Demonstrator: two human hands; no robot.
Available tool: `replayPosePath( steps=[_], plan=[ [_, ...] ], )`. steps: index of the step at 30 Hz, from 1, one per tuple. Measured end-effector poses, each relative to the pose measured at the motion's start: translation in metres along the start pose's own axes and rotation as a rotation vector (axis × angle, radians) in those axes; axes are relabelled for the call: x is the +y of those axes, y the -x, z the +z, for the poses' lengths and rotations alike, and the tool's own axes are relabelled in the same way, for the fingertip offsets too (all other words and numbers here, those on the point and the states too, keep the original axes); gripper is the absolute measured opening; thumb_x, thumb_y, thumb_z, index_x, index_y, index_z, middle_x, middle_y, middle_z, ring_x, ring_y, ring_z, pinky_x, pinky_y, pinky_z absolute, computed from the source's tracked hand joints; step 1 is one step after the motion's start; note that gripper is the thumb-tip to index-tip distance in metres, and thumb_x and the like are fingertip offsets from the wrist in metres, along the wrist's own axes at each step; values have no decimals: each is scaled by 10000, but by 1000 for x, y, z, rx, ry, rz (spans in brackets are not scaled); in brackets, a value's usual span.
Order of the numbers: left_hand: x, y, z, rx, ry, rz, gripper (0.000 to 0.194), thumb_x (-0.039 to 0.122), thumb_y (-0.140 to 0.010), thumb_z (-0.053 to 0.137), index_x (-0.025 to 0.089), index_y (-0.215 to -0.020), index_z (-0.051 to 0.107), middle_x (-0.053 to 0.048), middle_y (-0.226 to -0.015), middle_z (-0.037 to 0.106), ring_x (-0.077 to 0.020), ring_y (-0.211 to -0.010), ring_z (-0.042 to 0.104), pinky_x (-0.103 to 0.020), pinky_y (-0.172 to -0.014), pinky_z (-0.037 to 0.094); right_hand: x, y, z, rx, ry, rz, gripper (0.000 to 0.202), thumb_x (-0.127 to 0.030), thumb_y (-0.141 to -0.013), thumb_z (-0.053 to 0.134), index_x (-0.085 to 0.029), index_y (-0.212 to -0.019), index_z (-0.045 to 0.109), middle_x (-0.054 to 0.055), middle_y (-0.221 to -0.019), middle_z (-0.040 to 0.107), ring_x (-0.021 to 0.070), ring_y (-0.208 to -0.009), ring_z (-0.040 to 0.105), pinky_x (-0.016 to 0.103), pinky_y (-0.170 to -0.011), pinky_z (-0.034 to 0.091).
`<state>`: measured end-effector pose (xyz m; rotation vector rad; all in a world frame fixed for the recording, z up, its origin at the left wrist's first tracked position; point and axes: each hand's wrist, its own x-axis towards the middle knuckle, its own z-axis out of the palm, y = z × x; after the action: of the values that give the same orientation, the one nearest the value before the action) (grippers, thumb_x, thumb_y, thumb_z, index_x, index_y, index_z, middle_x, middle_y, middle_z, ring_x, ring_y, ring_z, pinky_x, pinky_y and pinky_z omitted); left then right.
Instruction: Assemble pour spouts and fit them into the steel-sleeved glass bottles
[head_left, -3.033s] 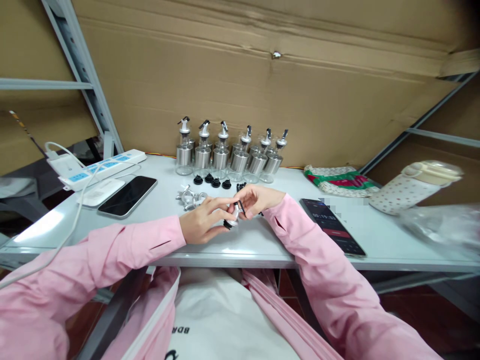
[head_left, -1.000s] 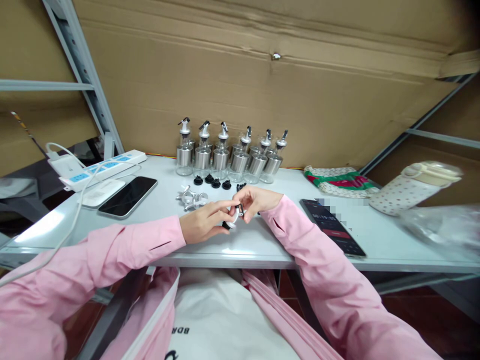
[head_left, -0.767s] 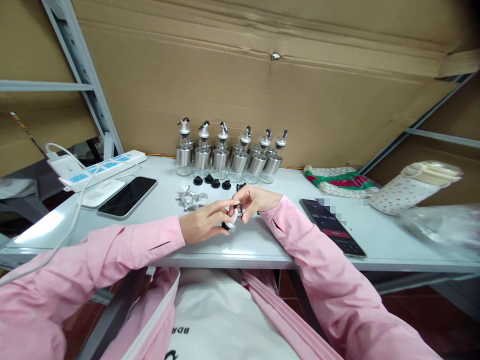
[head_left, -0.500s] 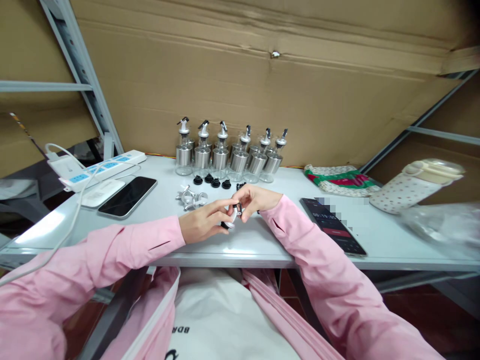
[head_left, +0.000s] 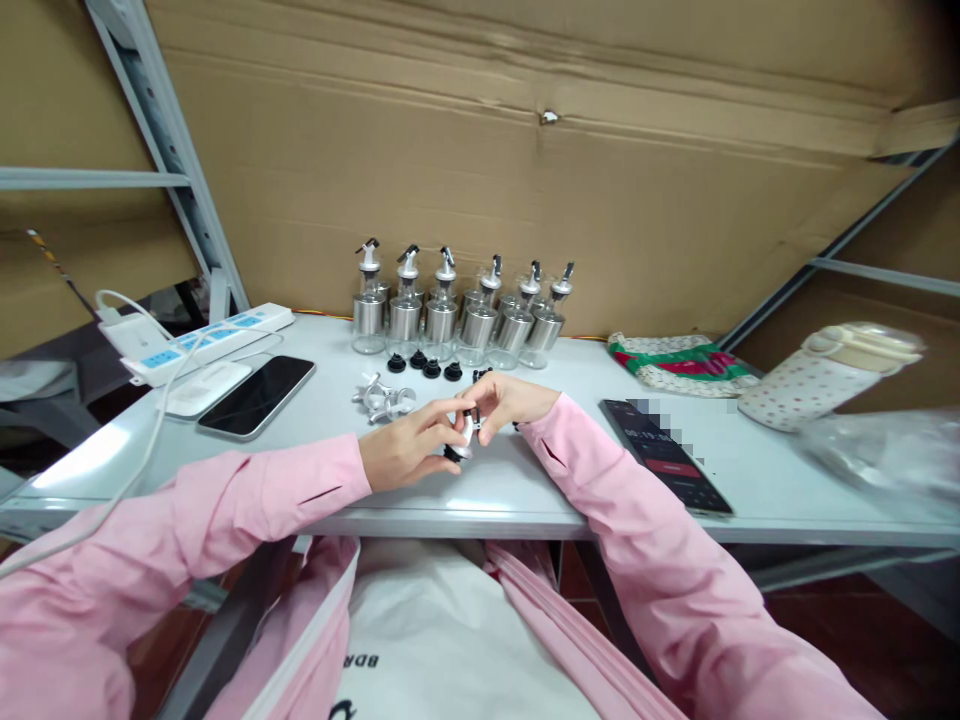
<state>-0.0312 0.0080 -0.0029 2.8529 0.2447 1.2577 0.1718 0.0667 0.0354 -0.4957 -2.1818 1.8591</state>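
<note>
Between my hands, just above the front of the table, is a white pourer spout (head_left: 468, 432) with a black stopper at its lower end and a black flap at its top. My left hand (head_left: 414, 446) grips its body between thumb and fingers. My right hand (head_left: 511, 402) pinches the small black flap at the upper end. Beyond them lie loose white spout parts (head_left: 382, 398) in a pile and several black stoppers (head_left: 431, 369). A row of glass bottles with steel sleeves (head_left: 478, 322) stands behind, the front ones topped with pourer spouts.
On the left are a phone (head_left: 259, 397), a white charger (head_left: 206, 389) and a power strip (head_left: 210, 342) with a trailing cable. To the right lie another phone (head_left: 664, 455), a green and red patterned cloth (head_left: 679, 365), a dotted tumbler (head_left: 821, 375) and a clear plastic bag (head_left: 892, 455).
The hands stay almost in place, both still on the pourer spout. It is tilted slightly more upright between the fingers. The view has shifted slightly.
</note>
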Motion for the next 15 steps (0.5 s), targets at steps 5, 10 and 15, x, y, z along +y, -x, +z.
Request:
replayPosePath(
  steps=[5,10,15],
  plan=[
    [0,1,1,7,-3,-22,173,274,-869,495,164,-1001,479,-153,-1211,436,-129,-789,577,-313,-755,529,4,0,-3,-19,-37,8,359,-201,-482,822,-111,-802,686,19,-757,679,100,-699,605,227,-691,488],
    [-2,1,0,97,-112,-7,177,239,-871,485,182,-1039,486,-99,-1059,482,-160,-896,561,-311,-790,518,2,-2,-1,8,-96,-91,324,-196,-500,821,-116,-774,668,8,-780,654,92,-744,592,218,-727,466],
    [-1,-6,-7,122,-195,-163,391,181,-872,444,192,-1249,340,-146,-1242,403,-237,-1199,408,-432,-968,415,-7,-3,7,244,-307,-243,297,-326,-643,747,-139,-824,603,30,-878,622,107,-778,580,282,-755,480]
  ],
)
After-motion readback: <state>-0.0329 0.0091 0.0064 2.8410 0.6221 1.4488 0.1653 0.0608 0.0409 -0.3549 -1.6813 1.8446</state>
